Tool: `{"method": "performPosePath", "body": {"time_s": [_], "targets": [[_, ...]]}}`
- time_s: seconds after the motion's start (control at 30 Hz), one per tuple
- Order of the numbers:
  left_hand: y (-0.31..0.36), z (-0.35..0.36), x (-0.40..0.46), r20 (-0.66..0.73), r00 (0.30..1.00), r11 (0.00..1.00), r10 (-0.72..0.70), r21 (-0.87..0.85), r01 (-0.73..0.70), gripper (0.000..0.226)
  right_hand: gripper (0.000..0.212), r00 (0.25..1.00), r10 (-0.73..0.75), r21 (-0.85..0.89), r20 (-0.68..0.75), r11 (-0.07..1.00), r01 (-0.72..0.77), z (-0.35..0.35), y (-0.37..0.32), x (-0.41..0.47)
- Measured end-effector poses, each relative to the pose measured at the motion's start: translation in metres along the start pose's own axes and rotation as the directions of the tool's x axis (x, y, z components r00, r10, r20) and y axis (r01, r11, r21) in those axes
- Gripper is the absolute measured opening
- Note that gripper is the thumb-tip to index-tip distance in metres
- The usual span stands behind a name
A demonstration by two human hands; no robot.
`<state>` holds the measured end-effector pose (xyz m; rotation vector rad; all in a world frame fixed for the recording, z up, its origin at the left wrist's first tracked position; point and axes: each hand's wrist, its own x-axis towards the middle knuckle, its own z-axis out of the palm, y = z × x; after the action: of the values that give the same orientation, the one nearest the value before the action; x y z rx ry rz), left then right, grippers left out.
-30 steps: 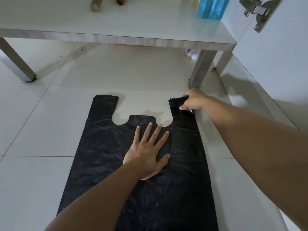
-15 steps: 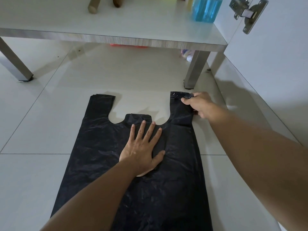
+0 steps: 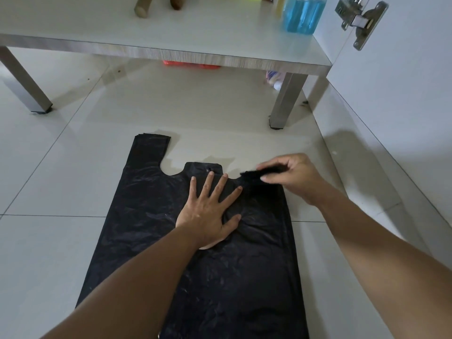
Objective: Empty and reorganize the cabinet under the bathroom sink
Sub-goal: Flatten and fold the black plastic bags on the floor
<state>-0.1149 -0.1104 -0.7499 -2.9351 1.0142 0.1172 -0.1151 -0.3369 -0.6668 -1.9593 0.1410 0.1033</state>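
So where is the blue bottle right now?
In the head view the blue bottle stands at the top right, on the low table near its right edge, beside the cabinet hinge.

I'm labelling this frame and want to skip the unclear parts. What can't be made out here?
Head view only:
- Blue bottle: top cut off by frame edge.
- Orange item: mostly hidden under the table.
- Bag handle held by the right hand: motion-blurred.
- Black plastic bag: bottom cut off.

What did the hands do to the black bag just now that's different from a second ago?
The right hand, pinching the bag's right handle, has pulled it off the floor and folded it inward toward the middle. The left hand stays pressed flat on the black bag, and the left handle still lies flat.
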Motion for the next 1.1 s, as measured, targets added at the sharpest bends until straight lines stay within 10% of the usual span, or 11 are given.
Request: {"method": "performPosePath", "body": {"time_s": [0.53, 0.73, 1.1], "targets": [[0.002, -0.002, -0.005, -0.027, 0.999, 0.999, -0.037, -0.021, 0.036, 0.083, 0.037, 0.989, -0.009, -0.524, 0.147, 0.847, 0.086, 0.015, 0.042, -0.051], [0.001, -0.001, -0.004, -0.033, 0.999, 0.999, -0.033, -0.015, 0.032, 0.078, 0.041, 0.964, -0.193, -0.451, -0.180, 0.888, 0.093, 0.033, 0.023, -0.034], [-0.002, -0.002, -0.003, -0.019, 0.999, 0.997, -0.041, -0.066, 0.039, 0.083, 0.082, 0.999, -0.027, -0.868, -0.019, 0.497, -0.003, 0.076, 0.061, -0.027]]}}
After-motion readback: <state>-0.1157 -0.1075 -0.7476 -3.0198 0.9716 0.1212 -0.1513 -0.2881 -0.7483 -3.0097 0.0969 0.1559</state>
